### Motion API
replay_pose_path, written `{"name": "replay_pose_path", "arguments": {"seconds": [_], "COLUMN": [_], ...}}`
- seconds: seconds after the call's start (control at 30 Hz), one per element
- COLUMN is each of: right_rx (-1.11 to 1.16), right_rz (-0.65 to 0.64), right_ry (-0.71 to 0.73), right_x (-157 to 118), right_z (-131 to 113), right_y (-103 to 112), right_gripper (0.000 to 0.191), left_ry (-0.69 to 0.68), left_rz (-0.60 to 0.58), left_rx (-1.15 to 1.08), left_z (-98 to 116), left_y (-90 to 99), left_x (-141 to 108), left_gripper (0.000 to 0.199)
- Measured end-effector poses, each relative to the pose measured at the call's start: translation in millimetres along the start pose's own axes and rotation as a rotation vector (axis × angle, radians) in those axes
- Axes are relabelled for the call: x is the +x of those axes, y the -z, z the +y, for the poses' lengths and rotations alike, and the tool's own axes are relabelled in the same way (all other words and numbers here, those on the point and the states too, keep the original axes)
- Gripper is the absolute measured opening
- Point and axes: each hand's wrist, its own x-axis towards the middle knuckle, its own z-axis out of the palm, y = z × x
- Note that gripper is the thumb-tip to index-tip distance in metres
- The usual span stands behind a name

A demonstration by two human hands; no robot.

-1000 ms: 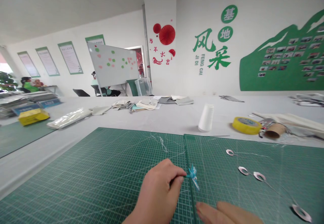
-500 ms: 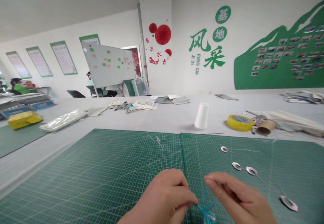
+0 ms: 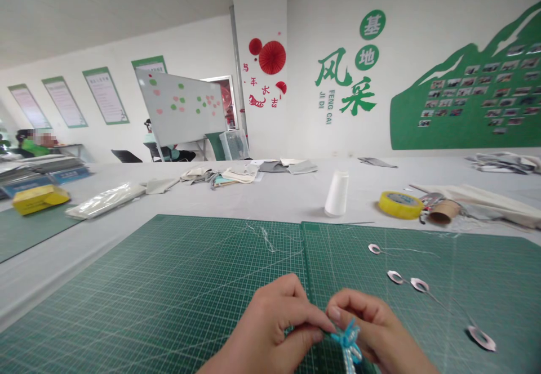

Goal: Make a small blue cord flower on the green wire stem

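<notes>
Left hand point(image 3: 270, 323) and right hand point(image 3: 367, 323) nearly shut; you pinch a pale blue ribbon bow point(image 3: 347, 341) over the green cutting mat point(image 3: 169, 306).

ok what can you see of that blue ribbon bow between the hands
A small light-blue ribbon bow, thin and glossy like satin, with spread loops around a central knot and a paler, speckled tail hanging down. The left hand and right hand hold it with their fingers above a green gridded cutting mat.
</notes>
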Motion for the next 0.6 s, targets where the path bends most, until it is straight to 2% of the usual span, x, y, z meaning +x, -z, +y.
{"name": "replay_pose_path", "arguments": {"seconds": [0.1,0.2,0.23,0.3,0.37,0.43,0.53,0.6], "right_rx": [-0.082,-0.312,-0.390,-0.467,-0.348,-0.066,0.344,0.382], "right_rz": [-0.028,0.042,0.087,0.142,0.130,0.056,-0.104,-0.161], "right_ry": [0.062,0.260,0.336,0.430,0.393,0.307,0.150,0.047], "right_x": [0.4,-3.4,-5.1,-7.4,-7.7,-6.3,-4.5,-5.6], "right_z": [-0.8,-4.2,-4.4,-2.5,2.1,7.2,10.9,9.6], "right_y": [0.9,1.2,0.4,-3.1,-9.4,-17.6,-30.1,-36.1], "right_gripper": [0.029,0.015,0.019,0.044,0.061,0.065,0.052,0.039], "left_ry": [0.098,0.197,0.226,0.270,0.313,0.357,0.427,0.461], "left_rz": [0.065,0.113,0.122,0.134,0.144,0.158,0.178,0.185], "left_rx": [-0.032,-0.081,-0.101,-0.148,-0.211,-0.285,-0.376,-0.417], "left_z": [1.7,2.6,2.4,1.4,-0.4,-2.4,-4.5,-4.9], "left_y": [2.5,4.9,5.6,6.3,6.3,5.3,3.0,1.8], "left_x": [1.5,3.9,4.6,5.5,5.9,6.0,6.5,7.0], "left_gripper": [0.023,0.020,0.019,0.015,0.011,0.009,0.008,0.008]}}
